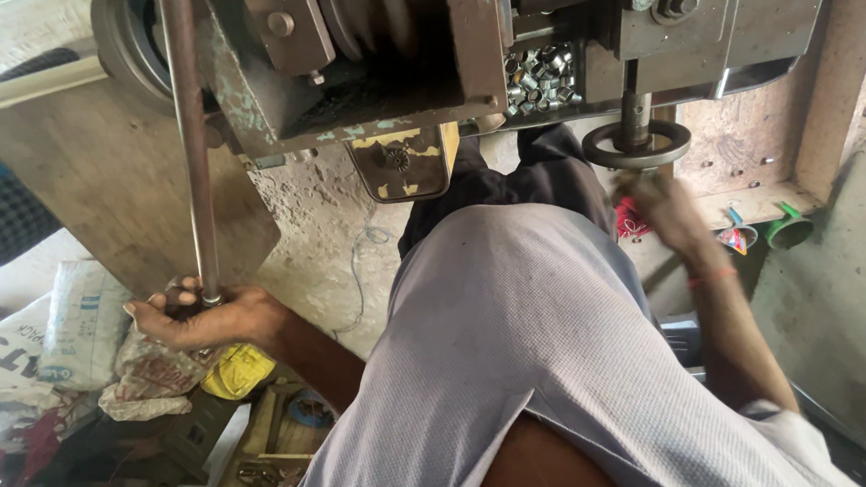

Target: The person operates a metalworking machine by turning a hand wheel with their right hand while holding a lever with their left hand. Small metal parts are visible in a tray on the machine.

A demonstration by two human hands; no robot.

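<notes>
Your left hand (pixel 198 314) is wrapped tight around the bottom end of the long steel lever (pixel 188 128) — its axis runs almost straight up from your fist to the machine (pixel 364 59) at the upper left of the frame. Your right hand (pixel 661 207) (blurred, so I cannot tell its grip) sits just under the small handwheel (pixel 635 144), upper right, well apart from the lever.

Lever rod (pixel 192 128): long grey metal bar, nearly upright, running from the machine's top down to the lower left.
Handwheel (pixel 636 144): small dark metal ring on a vertical shaft, lying flat under the machine's right side.
</notes>
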